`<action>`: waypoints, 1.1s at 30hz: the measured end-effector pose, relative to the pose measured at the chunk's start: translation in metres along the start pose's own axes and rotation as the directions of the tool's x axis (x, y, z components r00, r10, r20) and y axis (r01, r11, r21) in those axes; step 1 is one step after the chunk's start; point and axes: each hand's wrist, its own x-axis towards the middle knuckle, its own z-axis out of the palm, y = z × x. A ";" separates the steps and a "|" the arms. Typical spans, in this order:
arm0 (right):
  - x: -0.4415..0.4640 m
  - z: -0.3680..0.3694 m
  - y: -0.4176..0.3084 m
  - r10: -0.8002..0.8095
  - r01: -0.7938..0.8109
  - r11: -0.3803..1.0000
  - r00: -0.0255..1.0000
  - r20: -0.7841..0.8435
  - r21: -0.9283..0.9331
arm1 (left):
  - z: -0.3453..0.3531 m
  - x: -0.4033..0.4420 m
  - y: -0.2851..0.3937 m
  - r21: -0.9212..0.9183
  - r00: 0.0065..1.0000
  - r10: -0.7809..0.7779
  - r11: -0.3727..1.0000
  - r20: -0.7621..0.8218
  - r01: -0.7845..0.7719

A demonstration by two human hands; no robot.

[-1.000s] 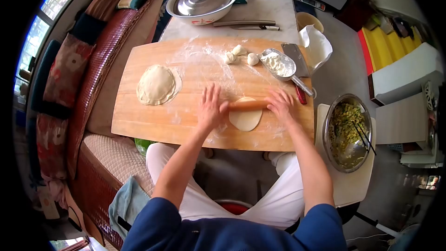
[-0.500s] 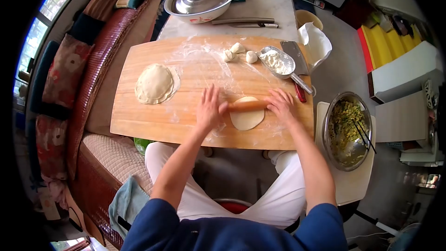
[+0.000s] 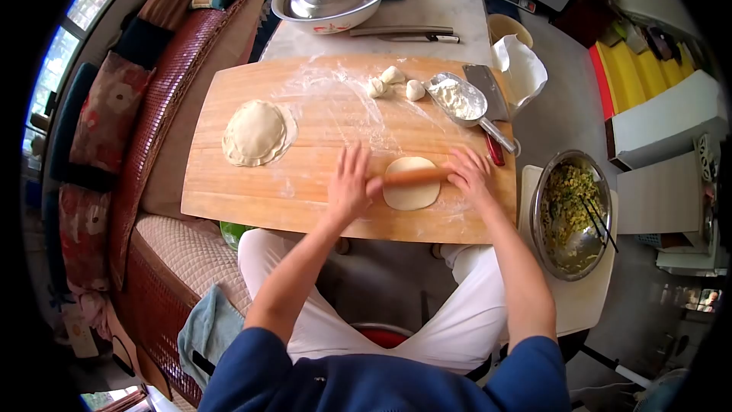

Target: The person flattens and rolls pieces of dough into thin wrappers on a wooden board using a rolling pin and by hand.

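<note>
A wooden rolling pin (image 3: pixel 412 176) lies across a flat round of dough (image 3: pixel 412 197) on the floured wooden board (image 3: pixel 252 202). At the pin's left end, my left hand (image 3: pixel 352 185) holds it under the palm and thumb, its fingers reaching forward. My right hand (image 3: pixel 469 173) has the other end in the same way. Far to the left is a stack of rolled dough rounds (image 3: pixel 258 133). Small dough balls (image 3: pixel 392 75) sit near the board's back edge. Beside them, a metal scoop (image 3: pixel 460 99) full of flour rests near a cleaver (image 3: pixel 486 91) with a red handle.
A steel bowl (image 3: pixel 540 217) of chopped green and yellow filling, with dark chopsticks, stands right of the board. Behind the board are a lidded basin (image 3: pixel 330 0) and a long knife (image 3: pixel 402 31). A white bag (image 3: pixel 520 70) is at the back right corner.
Both hands and the rolling pin have shifted slightly to the right. The dough round under the pin has moved a little right too and looks wider.
</note>
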 end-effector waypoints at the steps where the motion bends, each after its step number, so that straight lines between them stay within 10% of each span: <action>1: -0.018 -0.002 -0.002 -0.033 0.033 0.999 0.999 0.006 -0.014 | 0.000 -0.029 0.009 -0.027 0.998 0.050 0.998 0.032 -0.049; 3: -0.052 -0.012 -0.011 -0.105 0.106 0.993 0.994 0.025 -0.043 | -0.013 -0.082 0.026 -0.025 0.967 0.150 0.989 0.207 -0.148; 12: 0.007 -0.008 -0.009 -0.008 0.006 0.998 1.000 -0.030 -0.069 | 0.011 0.034 -0.011 0.043 0.997 -0.026 0.999 -0.068 0.029; 18: -0.051 -0.025 -0.018 -0.113 0.114 0.992 0.993 0.023 -0.046 | -0.021 -0.094 0.035 0.027 0.952 0.124 0.990 0.280 -0.137; 25: 0.006 -0.012 -0.010 -0.041 0.040 0.997 0.999 -0.020 -0.061 | 0.003 0.034 -0.005 0.049 0.998 -0.008 0.999 -0.056 0.011; 33: -0.038 -0.033 -0.047 -0.067 0.070 0.994 0.997 0.028 -0.084 | 0.002 -0.038 0.012 0.049 0.994 0.016 0.999 0.113 -0.021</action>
